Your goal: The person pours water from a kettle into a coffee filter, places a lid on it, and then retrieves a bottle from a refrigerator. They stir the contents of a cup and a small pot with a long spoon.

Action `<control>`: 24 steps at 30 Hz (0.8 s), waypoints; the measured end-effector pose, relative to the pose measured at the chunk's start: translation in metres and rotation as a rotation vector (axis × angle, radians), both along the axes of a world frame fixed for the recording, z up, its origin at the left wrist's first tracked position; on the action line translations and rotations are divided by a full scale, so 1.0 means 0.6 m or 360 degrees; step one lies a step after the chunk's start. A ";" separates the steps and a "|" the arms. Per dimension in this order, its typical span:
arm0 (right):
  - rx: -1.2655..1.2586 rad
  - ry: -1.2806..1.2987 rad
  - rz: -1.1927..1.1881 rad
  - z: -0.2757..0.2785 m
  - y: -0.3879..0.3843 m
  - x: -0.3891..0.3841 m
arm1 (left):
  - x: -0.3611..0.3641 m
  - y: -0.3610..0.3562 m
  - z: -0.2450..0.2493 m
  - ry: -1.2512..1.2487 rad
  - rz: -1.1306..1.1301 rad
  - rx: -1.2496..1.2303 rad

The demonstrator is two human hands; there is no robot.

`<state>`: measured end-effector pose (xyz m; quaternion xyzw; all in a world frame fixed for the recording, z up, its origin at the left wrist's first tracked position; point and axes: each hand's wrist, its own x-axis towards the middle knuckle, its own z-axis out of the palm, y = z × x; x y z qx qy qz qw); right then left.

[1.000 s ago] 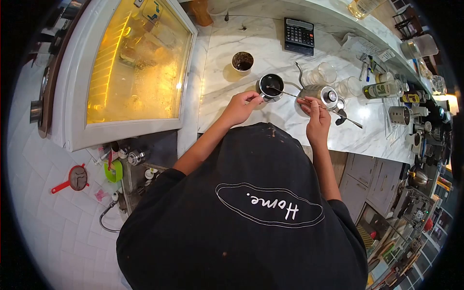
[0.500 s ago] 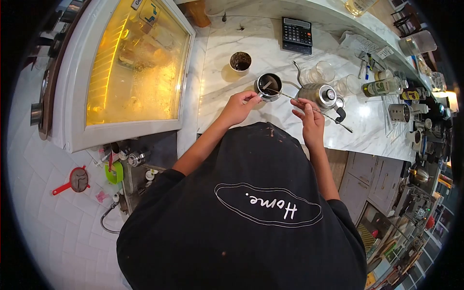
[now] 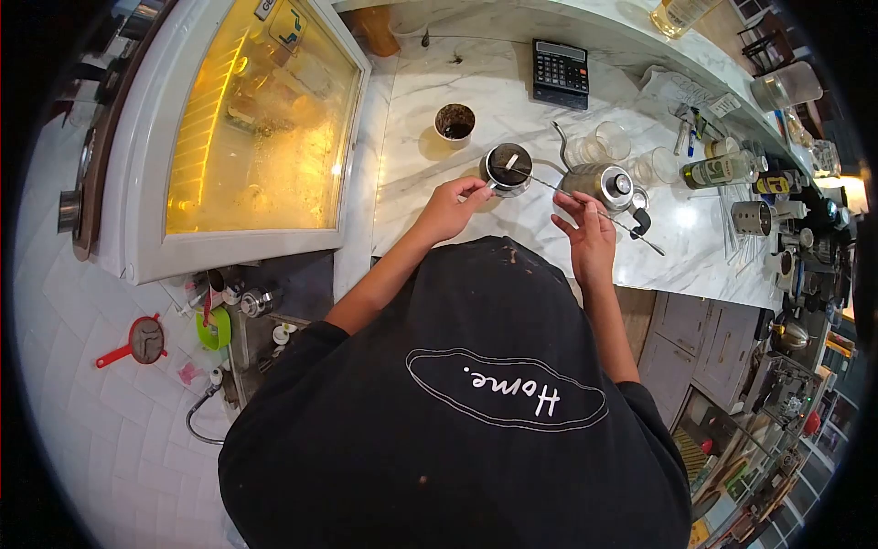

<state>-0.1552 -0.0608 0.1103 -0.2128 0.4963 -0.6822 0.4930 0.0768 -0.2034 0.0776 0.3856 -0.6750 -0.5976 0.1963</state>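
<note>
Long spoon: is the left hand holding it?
No, the right hand pinches the long spoon, whose tip lies in the metal cup, while the left hand holds that cup's handle.

The white, grey-veined marble surface (image 3: 494,82) looked polished and glossy. The small round steel cup (image 3: 506,168) and the long thin metal spoon (image 3: 541,182) shone smooth. At its three o'clock, the gooseneck steel kettle (image 3: 599,181) gleamed mirror-bright. At one o'clock, the black plastic calculator (image 3: 561,73) looked matt.
</note>
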 end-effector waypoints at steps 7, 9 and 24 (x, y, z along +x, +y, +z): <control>-0.0010 0.0009 -0.0003 0.005 0.002 -0.001 | 0.001 -0.002 -0.014 0.0027 0.0004 0.0041; -0.0009 0.0004 -0.0005 0.007 0.004 0.000 | 0.001 0.001 -0.016 0.0063 0.0036 0.0064; -0.0035 0.0013 -0.0024 0.021 0.005 -0.003 | 0.006 0.011 -0.020 0.0185 0.0261 0.0020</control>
